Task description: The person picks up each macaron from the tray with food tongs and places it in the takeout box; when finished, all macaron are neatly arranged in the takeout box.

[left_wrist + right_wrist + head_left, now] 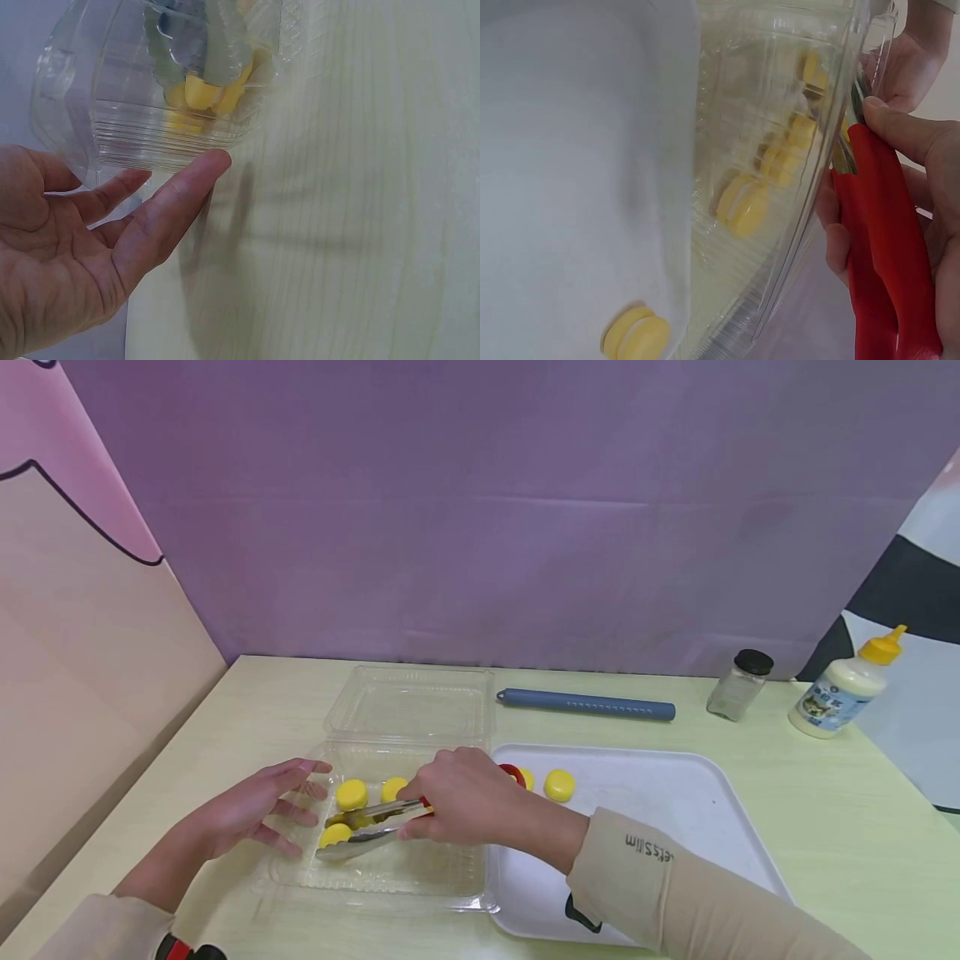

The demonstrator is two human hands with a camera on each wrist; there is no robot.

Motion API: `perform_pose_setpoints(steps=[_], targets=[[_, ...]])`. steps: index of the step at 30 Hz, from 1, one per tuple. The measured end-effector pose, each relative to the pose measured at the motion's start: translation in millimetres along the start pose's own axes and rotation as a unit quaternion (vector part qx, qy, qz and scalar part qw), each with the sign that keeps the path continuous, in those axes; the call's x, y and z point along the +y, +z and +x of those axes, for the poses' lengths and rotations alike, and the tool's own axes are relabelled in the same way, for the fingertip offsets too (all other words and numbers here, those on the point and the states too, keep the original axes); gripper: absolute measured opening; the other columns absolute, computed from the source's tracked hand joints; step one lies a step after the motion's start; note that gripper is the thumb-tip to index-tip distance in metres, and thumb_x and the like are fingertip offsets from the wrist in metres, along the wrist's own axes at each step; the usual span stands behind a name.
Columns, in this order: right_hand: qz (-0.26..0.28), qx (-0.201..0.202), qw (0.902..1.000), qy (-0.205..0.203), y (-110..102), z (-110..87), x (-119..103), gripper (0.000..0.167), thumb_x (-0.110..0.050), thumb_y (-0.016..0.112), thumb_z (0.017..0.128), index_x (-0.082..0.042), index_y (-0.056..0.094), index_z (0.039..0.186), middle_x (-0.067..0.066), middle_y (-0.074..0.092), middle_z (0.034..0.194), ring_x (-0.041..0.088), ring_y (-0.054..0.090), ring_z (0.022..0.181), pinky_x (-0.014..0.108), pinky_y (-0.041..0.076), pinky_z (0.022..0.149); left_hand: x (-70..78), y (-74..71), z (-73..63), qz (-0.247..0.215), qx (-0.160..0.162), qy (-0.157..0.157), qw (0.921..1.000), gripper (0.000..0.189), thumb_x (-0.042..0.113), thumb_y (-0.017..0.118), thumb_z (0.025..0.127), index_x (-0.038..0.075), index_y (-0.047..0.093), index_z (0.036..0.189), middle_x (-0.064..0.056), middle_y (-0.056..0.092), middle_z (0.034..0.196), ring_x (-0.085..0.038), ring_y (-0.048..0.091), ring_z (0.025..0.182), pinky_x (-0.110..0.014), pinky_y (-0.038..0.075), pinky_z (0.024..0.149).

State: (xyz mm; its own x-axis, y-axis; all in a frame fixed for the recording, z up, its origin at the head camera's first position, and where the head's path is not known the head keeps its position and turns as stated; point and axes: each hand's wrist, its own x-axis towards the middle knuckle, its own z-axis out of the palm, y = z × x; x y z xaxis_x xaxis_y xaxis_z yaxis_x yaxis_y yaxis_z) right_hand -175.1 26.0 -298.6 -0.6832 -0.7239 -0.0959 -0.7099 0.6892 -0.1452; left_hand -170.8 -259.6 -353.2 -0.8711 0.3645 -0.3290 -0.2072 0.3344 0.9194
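Note:
My right hand (468,797) grips metal tongs (889,247) by their red handles. The scalloped tong tips are low inside the clear plastic container (450,877), at its left end, beside a yellow macaron (333,835). More yellow macarons (742,206) with pale filling sit in a row there. My left hand (255,810) has its fingers spread, thumb and fingertips right at the container's left wall in the left wrist view. The container's lid (412,702) lies folded back behind it. My right hand hides part of the container's back right.
Right of the container lies a white tray (675,810) with yellow macarons (558,785) near its back left corner. Behind are a blue-grey rod (585,703), a clear jar (738,687) with a black lid, and a squeeze bottle (843,689) with a yellow cap.

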Motion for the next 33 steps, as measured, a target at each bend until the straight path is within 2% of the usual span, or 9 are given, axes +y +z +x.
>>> perform_pose_setpoints(steps=[4,12,15,20,25,30,33], targets=[[-0.005,0.001,1.0,-0.002,1,0.1,0,0.04,-0.044,0.078,0.089,-0.024,0.076,0.124,-0.009,0.076,0.095,0.007,0.051,0.067,0.024,0.042,0.061,0.0,0.0,-0.2,0.0,0.0,0.0,1.0,0.056,0.038,0.035,0.112,0.001,0.032,0.154,-0.03,0.043,0.143,-0.032,0.062,0.11,-0.051,0.062,0.075],[-0.011,0.001,0.9999,-0.004,2,-0.7,0,0.042,-0.046,0.078,0.088,-0.024,0.075,0.125,-0.008,0.076,0.095,0.008,0.052,0.067,0.024,0.043,0.062,-0.8,0.6,0.0,-0.002,0.002,0.001,1.0,0.055,0.037,0.035,0.112,0.001,0.032,0.154,-0.03,0.043,0.143,-0.033,0.062,0.109,-0.051,0.062,0.075],[-0.006,0.008,0.9999,-0.004,2,-3.3,1,0.043,-0.046,0.078,0.088,-0.024,0.075,0.125,-0.011,0.072,0.08,0.008,0.048,0.064,0.024,0.041,0.061,-0.9,0.6,-0.1,-0.002,0.001,0.003,1.0,0.055,0.036,0.035,0.112,0.001,0.032,0.154,-0.03,0.043,0.144,-0.033,0.062,0.11,-0.051,0.062,0.075],[0.014,0.024,0.9996,-0.005,-2,-8.9,6,0.045,-0.047,0.076,0.089,-0.022,0.074,0.127,-0.013,0.055,0.059,0.009,0.043,0.056,0.025,0.039,0.059,-0.5,1.0,0.0,-0.001,0.002,0.002,1.0,0.055,0.037,0.035,0.112,0.001,0.032,0.154,-0.029,0.044,0.143,-0.033,0.062,0.11,-0.051,0.062,0.075],[0.035,0.039,0.9986,-0.007,-9,-16.8,13,0.046,-0.047,0.075,0.09,-0.022,0.073,0.128,-0.013,0.063,0.064,0.007,0.049,0.057,0.026,0.043,0.061,-0.8,0.6,0.0,-0.001,0.001,0.002,1.0,0.055,0.036,0.035,0.112,0.001,0.031,0.154,-0.029,0.044,0.143,-0.034,0.061,0.113,-0.051,0.062,0.075],[0.058,0.071,0.9954,-0.026,-14,-29.9,24,0.045,-0.046,0.075,0.09,-0.02,0.074,0.127,-0.014,0.056,0.057,0.002,0.047,0.053,0.025,0.042,0.058,-1.0,0.4,-0.1,-0.001,0.002,0.003,1.0,0.054,0.036,0.035,0.112,0.001,0.032,0.154,-0.03,0.042,0.144,-0.034,0.061,0.113,-0.051,0.062,0.075],[0.059,0.098,0.9925,-0.04,-15,-38.3,33,0.044,-0.046,0.076,0.09,-0.02,0.075,0.126,-0.013,0.064,0.065,-0.002,0.05,0.056,0.023,0.043,0.058,-0.8,0.3,-0.4,-0.001,0.002,0.002,1.0,0.054,0.035,0.034,0.112,0.001,0.031,0.154,-0.03,0.042,0.144,-0.034,0.06,0.113,-0.051,0.061,0.075]])
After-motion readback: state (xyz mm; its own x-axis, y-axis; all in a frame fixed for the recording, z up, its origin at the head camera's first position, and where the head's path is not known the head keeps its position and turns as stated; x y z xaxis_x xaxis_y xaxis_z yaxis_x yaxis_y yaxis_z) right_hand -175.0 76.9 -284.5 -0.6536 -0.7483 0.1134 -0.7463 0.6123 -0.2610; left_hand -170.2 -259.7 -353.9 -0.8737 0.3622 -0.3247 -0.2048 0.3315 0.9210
